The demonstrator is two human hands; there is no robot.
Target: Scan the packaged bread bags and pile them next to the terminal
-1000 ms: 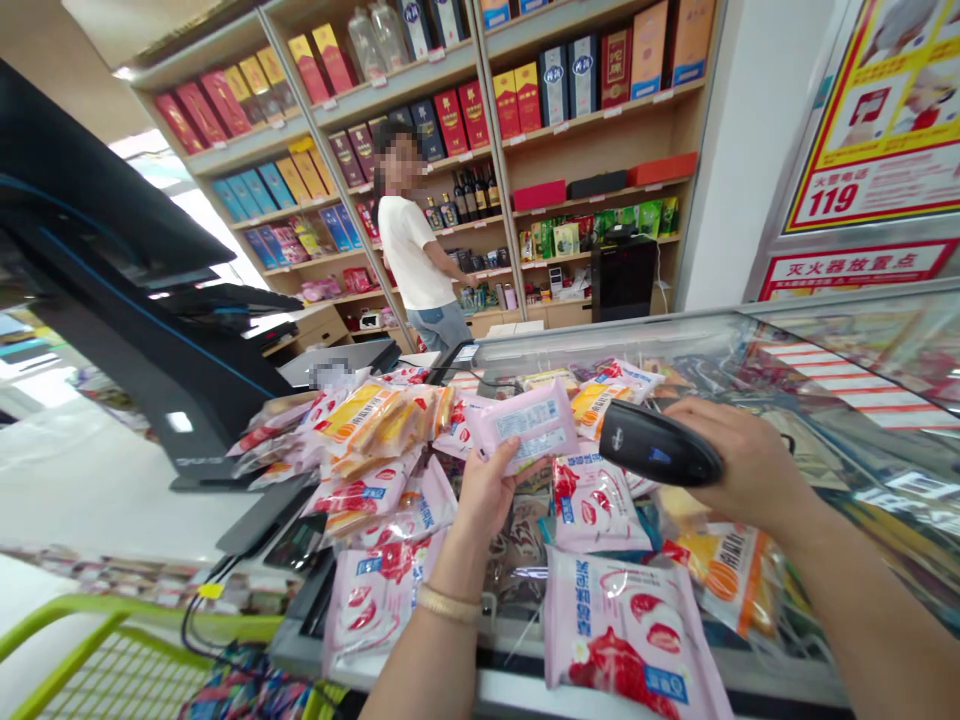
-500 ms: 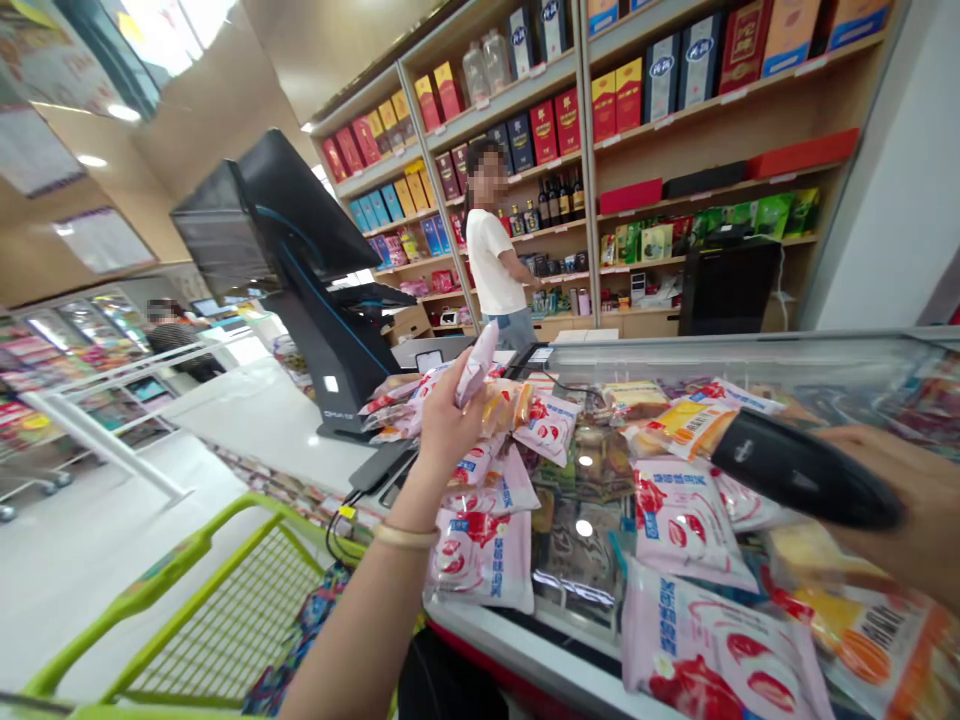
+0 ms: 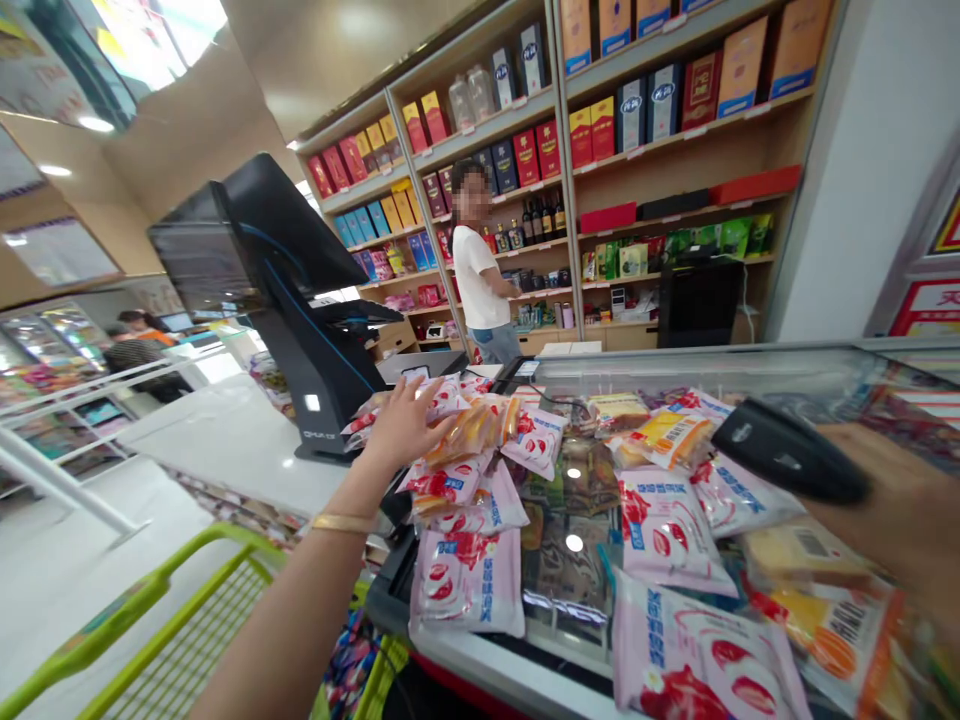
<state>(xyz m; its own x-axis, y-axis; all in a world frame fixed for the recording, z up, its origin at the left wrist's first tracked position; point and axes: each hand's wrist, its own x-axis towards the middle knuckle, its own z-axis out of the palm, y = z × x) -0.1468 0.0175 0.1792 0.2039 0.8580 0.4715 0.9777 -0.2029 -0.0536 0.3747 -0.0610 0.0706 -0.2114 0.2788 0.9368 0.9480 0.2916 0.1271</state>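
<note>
My left hand [image 3: 409,422] rests with fingers spread on a heap of packaged snacks beside the register. Pink packets [image 3: 466,580] and orange ones [image 3: 476,432] make up this heap on the glass-topped freezer. At the right, my right hand [image 3: 862,470], partly blurred, is wrapped round a black handheld scanner [image 3: 787,450]. The scanner's head is above a second group of packets, with an orange-and-yellow packet [image 3: 671,435] just left of it. Large pink packets [image 3: 671,525] and a yellow-orange packet [image 3: 832,625] lie below the scanner.
A black register [image 3: 300,300] stands on the white counter [image 3: 225,430] at the left. A green shopping cart [image 3: 172,620] is at the lower left. Behind the freezer [image 3: 712,368], a person in a white top [image 3: 480,280] stands before shelves [image 3: 686,135] of boxes.
My left hand has moved left and down, letting go of a pink packet onto the heap; its fingers have spread. The view has shifted slightly. My right hand still holds the scanner.
</note>
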